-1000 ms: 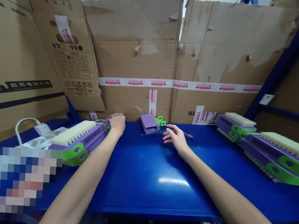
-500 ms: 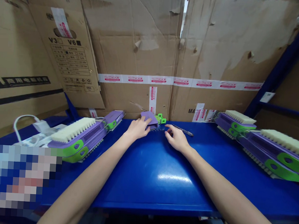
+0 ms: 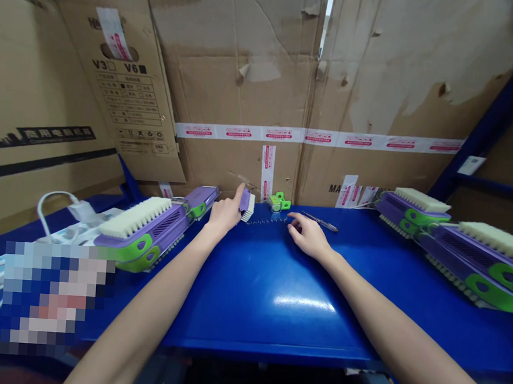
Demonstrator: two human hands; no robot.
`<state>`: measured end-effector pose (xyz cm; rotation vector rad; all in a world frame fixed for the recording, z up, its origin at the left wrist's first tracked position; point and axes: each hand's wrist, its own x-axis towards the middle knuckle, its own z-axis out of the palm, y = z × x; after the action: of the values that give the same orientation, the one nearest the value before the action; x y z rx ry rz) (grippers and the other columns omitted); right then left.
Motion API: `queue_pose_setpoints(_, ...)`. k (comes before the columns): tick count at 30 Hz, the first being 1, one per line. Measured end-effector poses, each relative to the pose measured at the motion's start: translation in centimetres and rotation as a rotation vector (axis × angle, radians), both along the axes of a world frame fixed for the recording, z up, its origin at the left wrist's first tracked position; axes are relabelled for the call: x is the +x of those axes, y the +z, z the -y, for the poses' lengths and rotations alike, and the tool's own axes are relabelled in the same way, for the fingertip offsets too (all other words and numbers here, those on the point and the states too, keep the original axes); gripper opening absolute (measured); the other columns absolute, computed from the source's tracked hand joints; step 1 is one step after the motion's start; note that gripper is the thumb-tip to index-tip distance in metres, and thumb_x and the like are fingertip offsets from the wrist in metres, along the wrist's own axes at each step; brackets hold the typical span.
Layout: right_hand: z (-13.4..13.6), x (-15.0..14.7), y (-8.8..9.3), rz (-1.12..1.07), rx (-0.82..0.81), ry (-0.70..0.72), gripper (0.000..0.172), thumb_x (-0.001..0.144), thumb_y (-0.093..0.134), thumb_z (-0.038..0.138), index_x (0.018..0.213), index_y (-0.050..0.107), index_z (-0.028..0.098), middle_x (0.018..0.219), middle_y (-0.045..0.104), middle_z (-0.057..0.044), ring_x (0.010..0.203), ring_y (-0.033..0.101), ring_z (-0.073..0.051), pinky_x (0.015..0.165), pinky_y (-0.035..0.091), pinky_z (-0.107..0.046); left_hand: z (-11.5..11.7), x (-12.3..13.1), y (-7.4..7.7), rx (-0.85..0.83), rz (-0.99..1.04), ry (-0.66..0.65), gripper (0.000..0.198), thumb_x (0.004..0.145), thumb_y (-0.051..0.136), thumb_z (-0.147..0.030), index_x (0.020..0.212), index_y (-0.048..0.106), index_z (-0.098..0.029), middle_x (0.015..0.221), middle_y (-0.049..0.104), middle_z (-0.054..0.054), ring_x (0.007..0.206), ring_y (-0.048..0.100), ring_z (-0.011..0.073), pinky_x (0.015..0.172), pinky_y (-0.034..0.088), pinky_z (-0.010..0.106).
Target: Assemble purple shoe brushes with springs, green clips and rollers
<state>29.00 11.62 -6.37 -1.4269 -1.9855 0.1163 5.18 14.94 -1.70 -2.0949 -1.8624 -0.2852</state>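
My left hand (image 3: 225, 213) is closed around a small purple brush (image 3: 247, 207), its pale bristly side facing right and the index finger extended up along it. Part of the brush is hidden by the hand. A thin coiled wire (image 3: 266, 220) lies on the blue table from near the brush toward my right hand (image 3: 308, 234). That hand rests with fingers curved, thumb and index apart, at the wire's right end; whether it touches the wire is unclear. Behind the wire sits a small clear and green piece (image 3: 278, 202). A pen (image 3: 322, 222) lies just beyond my right hand.
Purple and green pad tools with pale pads stand on the left (image 3: 139, 231) and on the right (image 3: 474, 251). White cables and a power strip (image 3: 71, 236) are at far left. Cardboard panels (image 3: 228, 92) wall the back of the blue table (image 3: 249, 307).
My left hand has moved left with the brush and turned it, so its bristles now show. More of the coiled wire is visible. My right hand has hardly moved.
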Motion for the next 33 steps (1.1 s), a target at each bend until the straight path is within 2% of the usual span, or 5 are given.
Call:
queue_pose_setpoints(6, 0.1, 0.0, 0.1, 0.002, 0.000, -0.001, 0.033, 0.084, 0.049, 0.025, 0.115, 0.058, 0.020, 0.093, 0.067, -0.005, 0.077, 0.061, -0.017, 0.073, 0.044, -0.028, -0.8, -0.9, -0.7, -0.011, 0.316, -0.004, 0.064, 0.080, 0.048, -0.018, 0.142, 0.035, -0.028, 0.111, 0.068, 0.010, 0.101, 0.064, 0.0288, 0.083, 0.049, 0.035)
queue_pose_setpoints(16, 0.0, 0.1, 0.0, 0.012, -0.002, 0.000, 0.034, 0.085, 0.048, 0.025, 0.117, 0.058, 0.020, 0.093, 0.067, -0.006, 0.077, 0.060, -0.017, 0.071, 0.043, -0.027, -2.3, -1.9, -1.9, 0.053, 0.647, -0.086, 0.053, 0.078, 0.047, -0.009, 0.130, 0.051, -0.016, 0.125, 0.062, 0.005, 0.115, 0.057, 0.0207, 0.096, 0.044, 0.027)
queue_pose_setpoints(21, 0.0, 0.1, 0.0, 0.008, 0.004, -0.001, 0.034, 0.084, 0.049, 0.024, 0.116, 0.058, 0.019, 0.093, 0.067, -0.006, 0.080, 0.061, -0.018, 0.073, 0.044, -0.028, -2.6, -2.0, -2.2, 0.070, 0.663, -0.055, 0.049, 0.080, 0.047, -0.011, 0.128, 0.054, -0.015, 0.123, 0.063, 0.008, 0.113, 0.059, 0.0206, 0.095, 0.044, 0.027)
queue_pose_setpoints(26, 0.0, 0.1, -0.1, 0.003, 0.004, -0.014, 0.034, 0.084, 0.049, 0.024, 0.116, 0.058, 0.020, 0.094, 0.068, -0.006, 0.081, 0.062, -0.018, 0.074, 0.045, -0.028, -2.8, -2.0, -2.7, -0.029, 0.650, 0.001, 0.039, 0.087, 0.045, -0.026, 0.122, 0.059, -0.016, 0.099, 0.072, 0.010, 0.087, 0.069, 0.0220, 0.079, 0.050, 0.028)
queue_pose_setpoints(33, 0.0, 0.0, 0.0, 0.001, -0.011, -0.016, 0.035, 0.084, 0.049, 0.024, 0.117, 0.058, 0.019, 0.094, 0.067, -0.007, 0.081, 0.062, -0.018, 0.074, 0.045, -0.029, -1.8, -1.6, -2.5, -0.021, 0.374, 0.039, 0.039, 0.088, 0.044, -0.037, 0.122, 0.056, -0.022, 0.107, 0.068, 0.011, 0.101, 0.064, 0.0276, 0.080, 0.048, 0.033)
